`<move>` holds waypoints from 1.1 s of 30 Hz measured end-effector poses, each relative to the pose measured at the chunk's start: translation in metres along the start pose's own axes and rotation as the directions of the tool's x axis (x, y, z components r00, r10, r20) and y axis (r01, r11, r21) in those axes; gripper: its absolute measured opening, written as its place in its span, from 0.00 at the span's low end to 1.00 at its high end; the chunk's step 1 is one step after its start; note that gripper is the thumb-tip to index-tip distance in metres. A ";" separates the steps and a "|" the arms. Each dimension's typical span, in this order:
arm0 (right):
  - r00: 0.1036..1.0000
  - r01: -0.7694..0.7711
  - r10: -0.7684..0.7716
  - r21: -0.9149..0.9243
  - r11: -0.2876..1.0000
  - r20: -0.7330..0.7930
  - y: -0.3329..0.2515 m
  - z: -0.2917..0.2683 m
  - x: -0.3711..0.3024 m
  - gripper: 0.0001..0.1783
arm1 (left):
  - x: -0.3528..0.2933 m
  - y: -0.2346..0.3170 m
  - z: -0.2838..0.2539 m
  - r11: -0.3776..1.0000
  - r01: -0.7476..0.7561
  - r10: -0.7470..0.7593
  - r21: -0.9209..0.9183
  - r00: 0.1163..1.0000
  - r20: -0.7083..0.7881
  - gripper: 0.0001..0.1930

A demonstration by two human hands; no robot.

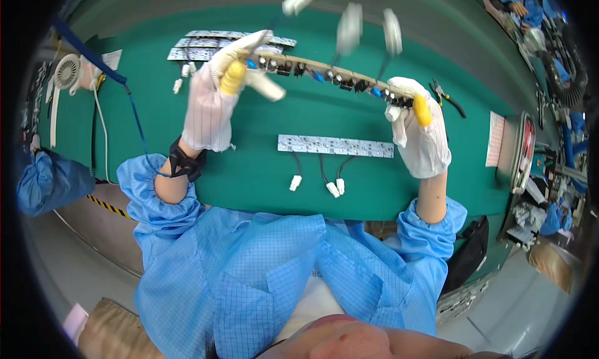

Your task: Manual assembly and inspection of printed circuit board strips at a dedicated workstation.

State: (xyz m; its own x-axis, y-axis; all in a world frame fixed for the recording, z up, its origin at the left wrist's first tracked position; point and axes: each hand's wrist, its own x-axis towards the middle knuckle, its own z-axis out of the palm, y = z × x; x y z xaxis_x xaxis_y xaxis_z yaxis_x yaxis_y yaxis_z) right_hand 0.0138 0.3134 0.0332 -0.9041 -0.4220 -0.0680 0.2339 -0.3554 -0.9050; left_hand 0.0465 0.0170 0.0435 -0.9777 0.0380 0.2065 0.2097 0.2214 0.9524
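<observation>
A long, narrow circuit board (340, 75) is held up by its two ends above the green mat, its edge with black, blue and silver components facing me. My left hand (215, 90), in a white glove with a yellow finger cot, grips its left end. At the right end, my similarly gloved right hand (423, 131) pinches the board. White connectors (350, 29) on dark wires stick up beyond the board, blurred by motion. Below it, a white LED board (336, 145) lies flat on the mat, three wires with white plugs (296, 183) trailing toward me.
Several LED boards (196, 43) lie stacked behind my left hand. Cutting pliers (448, 99) rest beyond my right hand. A small fan (67, 72) stands at far left, a metal tray (523, 156) at far right. A blue cord (133, 103) hangs by my left forearm, above a black wrist strap (185, 164).
</observation>
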 end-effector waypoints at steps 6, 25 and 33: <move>0.997 -0.079 0.079 -0.044 0.996 -0.001 -0.004 0.001 0.004 0.27 | 0.010 -0.002 -0.011 0.997 -0.075 0.075 0.006 0.995 -0.071 0.11; 0.911 -0.059 -0.397 -0.987 0.147 -0.113 0.003 -0.033 0.198 0.58 | -0.024 -0.010 0.024 0.559 -0.637 0.286 0.531 0.749 0.597 0.11; 0.764 -0.584 -0.361 -0.811 -0.034 -0.535 0.018 0.054 0.322 0.64 | -0.025 -0.030 0.030 0.546 -0.657 0.243 0.520 0.718 0.652 0.07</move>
State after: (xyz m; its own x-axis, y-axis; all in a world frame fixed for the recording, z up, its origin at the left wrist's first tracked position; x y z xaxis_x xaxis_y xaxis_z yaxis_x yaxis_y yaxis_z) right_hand -0.2534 0.1264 0.0176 -0.9665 0.2518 0.0500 0.2296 0.9351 -0.2701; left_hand 0.0640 0.0384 0.0036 -0.6575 0.7163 0.2338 0.7517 0.6027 0.2677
